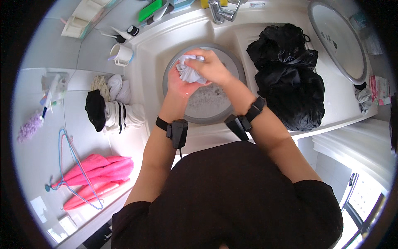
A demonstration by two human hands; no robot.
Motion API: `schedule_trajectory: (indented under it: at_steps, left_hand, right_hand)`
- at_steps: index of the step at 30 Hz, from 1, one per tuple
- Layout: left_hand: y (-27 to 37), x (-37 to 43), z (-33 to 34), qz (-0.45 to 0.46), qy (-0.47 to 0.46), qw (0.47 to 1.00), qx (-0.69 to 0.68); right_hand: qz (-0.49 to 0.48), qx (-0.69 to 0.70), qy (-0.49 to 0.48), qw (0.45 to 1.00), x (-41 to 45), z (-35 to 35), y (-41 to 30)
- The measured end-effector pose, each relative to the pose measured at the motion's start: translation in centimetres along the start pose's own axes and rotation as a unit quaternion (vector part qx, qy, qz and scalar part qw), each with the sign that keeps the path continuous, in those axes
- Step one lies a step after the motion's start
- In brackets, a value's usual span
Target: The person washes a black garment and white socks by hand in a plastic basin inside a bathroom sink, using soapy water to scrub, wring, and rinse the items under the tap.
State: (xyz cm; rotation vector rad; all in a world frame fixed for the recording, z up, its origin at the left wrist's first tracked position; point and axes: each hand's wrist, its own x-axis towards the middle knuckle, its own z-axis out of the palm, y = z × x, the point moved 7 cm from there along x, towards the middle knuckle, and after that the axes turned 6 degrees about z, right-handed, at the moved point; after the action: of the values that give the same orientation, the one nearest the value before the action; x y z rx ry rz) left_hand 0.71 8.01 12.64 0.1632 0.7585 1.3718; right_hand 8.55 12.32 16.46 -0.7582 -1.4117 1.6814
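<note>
A balled-up pale white cloth (190,71) is held between both hands above a round basin with a grey rim (207,120). My left hand (178,84) cups the cloth from below and from the left, its palm wet and shiny. From above, my right hand (214,66) presses onto the cloth, thumb across its folds. The basin stands in the left bowl of a white sink (149,59), and what shows of its inside is grey with dark specks. Parts of the fingers are hidden by the cloth.
On the sink's right side lie black plastic bags (289,90), with another basin (339,46) leaning behind. A chrome faucet (219,14) stands at the back. Crumpled white clothing (132,115) and a black cloth (95,110) rest at left, near a white mug (120,54).
</note>
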Motion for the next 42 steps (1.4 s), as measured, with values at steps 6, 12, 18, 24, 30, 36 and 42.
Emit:
schedule_trajectory:
  at_steps: [6,12,18,24,30,36,42]
  left_hand:
    - [-0.9,-0.9,1.9,-0.007,-0.074,0.995,-0.063]
    - [1.0,-2.4,5.6,0.070,-0.239,0.959,-0.132]
    - [3.5,-7.0,6.0,0.251,-0.113,0.886,0.373]
    - [2.6,-10.7,6.8,0.289,-0.082,0.715,0.631]
    - [0.8,-8.1,4.6,0.226,-0.069,0.838,0.492]
    - [-1.9,-2.2,2.1,0.061,-0.041,0.992,0.099]
    - [-2.8,0.0,1.2,0.008,-0.019,1.000,-0.020]
  right_hand:
    - [0.024,-0.130,-0.067,0.989,0.2,1.3,-1.6]
    - [-0.377,-0.415,0.102,0.822,-2.3,2.9,-6.9]
    - [-0.372,-0.442,-0.049,0.815,-4.4,4.4,-7.6]
    - [-0.304,-0.428,-0.067,0.848,-3.2,3.9,-7.2]
    - [-0.238,-0.419,-0.043,0.875,-2.7,4.1,-6.7]
    - [-0.119,-0.414,-0.002,0.902,-1.4,3.2,-5.9]
    - [-0.089,-0.405,0.061,0.908,-1.2,3.0,-6.1]
